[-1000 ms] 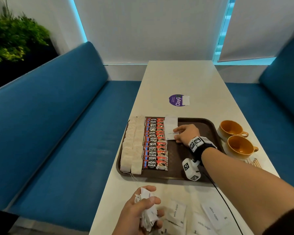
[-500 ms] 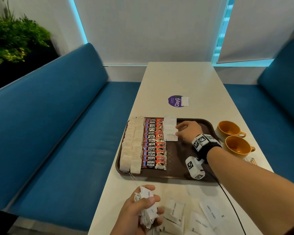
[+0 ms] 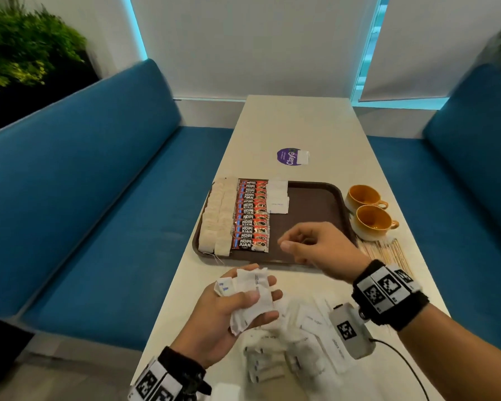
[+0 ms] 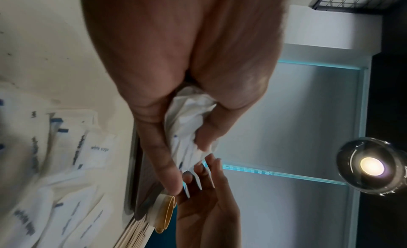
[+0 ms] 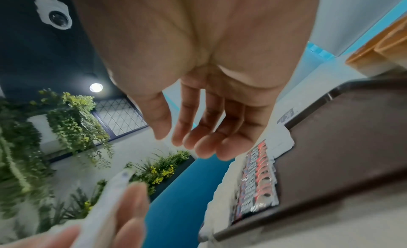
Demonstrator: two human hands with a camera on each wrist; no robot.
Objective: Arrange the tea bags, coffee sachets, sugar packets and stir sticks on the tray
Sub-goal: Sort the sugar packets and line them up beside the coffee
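A brown tray (image 3: 315, 204) holds a row of tea bags (image 3: 219, 217) at its left, red coffee sachets (image 3: 252, 217) beside them, and three white sugar packets (image 3: 277, 196) at the far end of a third row. My left hand (image 3: 252, 296) hovers over the table's near part and grips a bunch of sugar packets (image 4: 189, 130). Over the tray's near edge, my right hand (image 3: 292, 247) is empty, its fingers (image 5: 187, 138) loosely curled. Wooden stir sticks (image 3: 385, 251) lie on the table right of the tray.
Two orange cups (image 3: 368, 209) stand right of the tray. Several loose sugar packets (image 3: 301, 342) lie on the table's near end, under my arms. A purple sticker (image 3: 289, 156) is beyond the tray. Blue benches (image 3: 84, 183) flank the table.
My right hand left a sugar packet on the tray's third row and drew back, empty, toward my left hand. The left hand rose a little with its bunch.
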